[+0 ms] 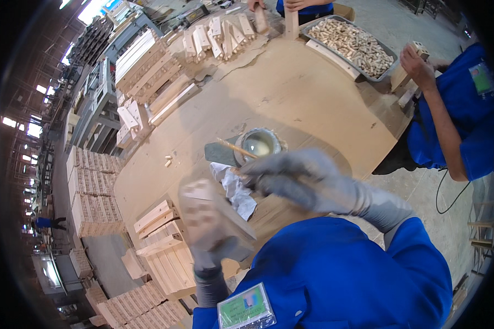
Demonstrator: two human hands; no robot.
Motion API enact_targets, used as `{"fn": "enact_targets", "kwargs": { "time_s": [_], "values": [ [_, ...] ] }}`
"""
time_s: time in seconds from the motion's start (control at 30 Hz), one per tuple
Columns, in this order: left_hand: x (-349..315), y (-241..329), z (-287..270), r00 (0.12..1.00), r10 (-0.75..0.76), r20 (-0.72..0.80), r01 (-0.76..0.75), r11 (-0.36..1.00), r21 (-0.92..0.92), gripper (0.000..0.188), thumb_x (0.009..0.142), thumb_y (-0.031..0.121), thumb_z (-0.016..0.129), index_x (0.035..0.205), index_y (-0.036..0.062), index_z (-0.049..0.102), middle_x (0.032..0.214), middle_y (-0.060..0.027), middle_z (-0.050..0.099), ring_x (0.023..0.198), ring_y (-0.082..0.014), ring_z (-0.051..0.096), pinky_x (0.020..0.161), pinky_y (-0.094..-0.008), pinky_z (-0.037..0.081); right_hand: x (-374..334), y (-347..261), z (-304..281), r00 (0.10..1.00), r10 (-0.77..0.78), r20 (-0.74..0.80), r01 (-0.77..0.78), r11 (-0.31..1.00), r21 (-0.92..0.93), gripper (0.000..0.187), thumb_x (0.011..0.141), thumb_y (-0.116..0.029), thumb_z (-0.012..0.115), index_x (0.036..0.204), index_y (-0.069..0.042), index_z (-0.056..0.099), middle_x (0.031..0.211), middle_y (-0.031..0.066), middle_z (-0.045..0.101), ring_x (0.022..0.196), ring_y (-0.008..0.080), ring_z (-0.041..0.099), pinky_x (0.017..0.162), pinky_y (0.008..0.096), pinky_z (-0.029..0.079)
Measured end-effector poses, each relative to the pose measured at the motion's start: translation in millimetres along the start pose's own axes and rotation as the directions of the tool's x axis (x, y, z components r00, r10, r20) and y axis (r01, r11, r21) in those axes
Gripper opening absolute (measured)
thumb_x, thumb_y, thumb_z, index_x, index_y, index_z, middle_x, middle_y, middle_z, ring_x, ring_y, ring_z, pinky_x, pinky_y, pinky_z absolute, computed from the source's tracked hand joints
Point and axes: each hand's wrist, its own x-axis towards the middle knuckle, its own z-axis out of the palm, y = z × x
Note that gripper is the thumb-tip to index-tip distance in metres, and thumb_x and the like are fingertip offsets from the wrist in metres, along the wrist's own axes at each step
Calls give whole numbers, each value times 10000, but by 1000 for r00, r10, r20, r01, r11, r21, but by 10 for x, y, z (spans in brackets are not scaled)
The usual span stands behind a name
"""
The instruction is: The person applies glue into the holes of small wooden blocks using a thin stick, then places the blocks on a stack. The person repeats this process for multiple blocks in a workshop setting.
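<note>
In my gloved left hand [219, 249] is a pale wooden block [203, 205], blurred by motion, with round holes in its upturned end. My gloved right hand [304, 178] hovers over the table with its fingers drawn together. A small brownish tip shows at those fingers, but blur hides what it belongs to. Just beyond stands a round pot [260, 143] of pale, glue-like liquid, with a thin wooden stick [235, 147] leaning across its rim. A crumpled whitish cloth [237, 194] lies between my hands.
Several wooden pieces [162, 247] are stacked left of my left hand. Small dowels [168, 160] lie on the table [313, 98]. A grey tray [392, 68] full of dowels stands far right, near co-workers' hands [417, 66]. More wood stacks [142, 66] line the far left.
</note>
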Motion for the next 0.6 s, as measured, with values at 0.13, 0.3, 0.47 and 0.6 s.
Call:
{"fn": "enact_targets", "kwargs": {
  "time_s": [0.13, 0.3, 0.47, 0.6],
  "values": [
    [631, 557, 189, 908, 275, -317, -395, 815, -424, 509, 891, 215, 527, 1327, 9, 366, 1280, -229, 462, 1154, -367, 511, 988, -458, 435, 104, 350, 211, 966, -258, 5, 255, 952, -170, 556, 889, -231, 643, 1328, 35, 430, 1111, 164, 619, 1015, 229, 609, 882, 305, 476],
    [1366, 842, 7, 963, -17, -269, -167, 744, -647, 437, 951, 381, 446, 1187, 15, 477, 1063, -162, 572, 958, -254, 597, 806, -372, 527, 641, -55, 147, 985, 41, 165, 28, 918, -396, 845, 760, -486, 726, 1307, 83, 424, 1138, 200, 604, 974, 260, 620, 844, 319, 486],
    [2032, 377, 52, 942, -185, -281, -56, 737, -673, 410, 894, 368, 535, 1147, 46, 502, 1055, -128, 573, 947, -263, 600, 806, -391, 511, 1007, -163, -238, 944, 235, 232, -205, 968, -145, 737, 750, -502, 721, 1164, 89, 570, 1062, 186, 637, 925, 234, 622, 787, 297, 485],
    [2168, 309, 243, 951, -233, -203, 11, 683, -731, 408, 876, 360, 555, 1135, 49, 503, 1050, -145, 566, 958, -301, 594, 830, -434, 508, 1078, -5, -449, 951, 259, 171, -195, 927, -320, 713, 756, -534, 704, 1123, 69, 609, 1019, 163, 652, 897, 196, 627, 765, 274, 483]
  ]
}}
